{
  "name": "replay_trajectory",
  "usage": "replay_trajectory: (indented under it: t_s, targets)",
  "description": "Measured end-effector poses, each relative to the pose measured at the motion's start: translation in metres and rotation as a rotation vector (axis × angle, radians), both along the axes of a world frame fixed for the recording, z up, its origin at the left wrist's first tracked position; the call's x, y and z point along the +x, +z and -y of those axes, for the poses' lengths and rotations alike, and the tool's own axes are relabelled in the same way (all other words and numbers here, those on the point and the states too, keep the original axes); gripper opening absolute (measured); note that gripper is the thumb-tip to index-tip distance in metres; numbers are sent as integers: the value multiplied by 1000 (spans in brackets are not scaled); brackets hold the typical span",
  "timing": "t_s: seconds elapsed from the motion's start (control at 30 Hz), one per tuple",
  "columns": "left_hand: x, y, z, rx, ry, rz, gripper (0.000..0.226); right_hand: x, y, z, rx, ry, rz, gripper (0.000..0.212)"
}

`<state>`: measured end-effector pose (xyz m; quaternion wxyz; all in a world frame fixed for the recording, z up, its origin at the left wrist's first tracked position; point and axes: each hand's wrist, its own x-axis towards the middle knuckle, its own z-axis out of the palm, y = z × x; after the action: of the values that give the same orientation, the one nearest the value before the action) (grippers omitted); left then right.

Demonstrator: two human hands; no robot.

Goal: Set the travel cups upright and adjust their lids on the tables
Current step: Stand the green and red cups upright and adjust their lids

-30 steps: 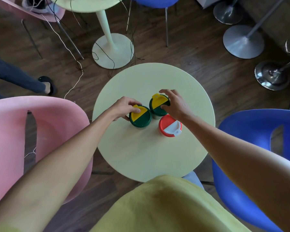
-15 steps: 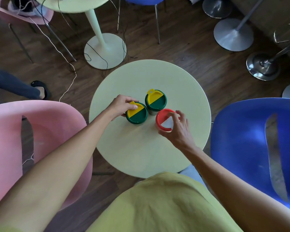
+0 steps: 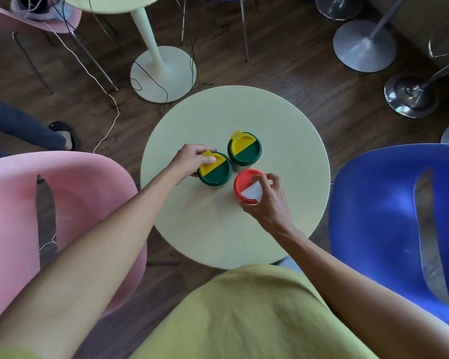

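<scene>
Pink chair: the pink chair (image 3: 75, 203) is standing to the outer side of the left forearm, well apart from the cups.

Left hand: the left hand (image 3: 189, 159) is reaching forward over the round surface (image 3: 218, 229) and gripping the nearer green-lidded cup (image 3: 217, 174). Its fingers are curling round the cup's outer rim and the thumb is lying on the yellow flap (image 3: 218, 162).

Nearer green-lidded cup: it is standing upright under the left hand. Its lid is showing half yellow and half dark green, with the yellow half on the hand's side.

Farther green-lidded cup: the farther green-lidded cup (image 3: 245, 151) is standing upright just beyond and between the two hands. Neither hand is touching it, and its yellow tab is pointing away from the person.

Red-lidded cup: the red-lidded cup (image 3: 241, 181) is standing upright at the right hand's fingertips, just beside both green-lidded cups. Whether the cups are touching cannot be told.

Right hand: the right hand (image 3: 270, 200) is arching over the red lid and pinching its rim. The thumb is pressing at the near edge and the fingers are curling over the far edge, above the white flap (image 3: 250, 195).

Surface: the pale yellow-green top is carrying all three cups in a tight cluster between the hands.

Blue chair: the blue chair (image 3: 386, 203) is standing to the outer side of the right forearm.
</scene>
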<state>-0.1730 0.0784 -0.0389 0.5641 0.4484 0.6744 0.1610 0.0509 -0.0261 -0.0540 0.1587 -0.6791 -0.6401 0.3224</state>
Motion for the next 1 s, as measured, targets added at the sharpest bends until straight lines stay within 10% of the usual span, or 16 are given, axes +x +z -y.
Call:
replay_trajectory:
  t_s: [0.73, 1.0]
  targets:
    - [4, 4, 7, 25, -12, -51, 30, -9, 5, -4, -16, 21, 2, 70]
    - [14, 21, 21, 319, -102, -341, 43, 1, 21, -10, 41, -19, 36, 68]
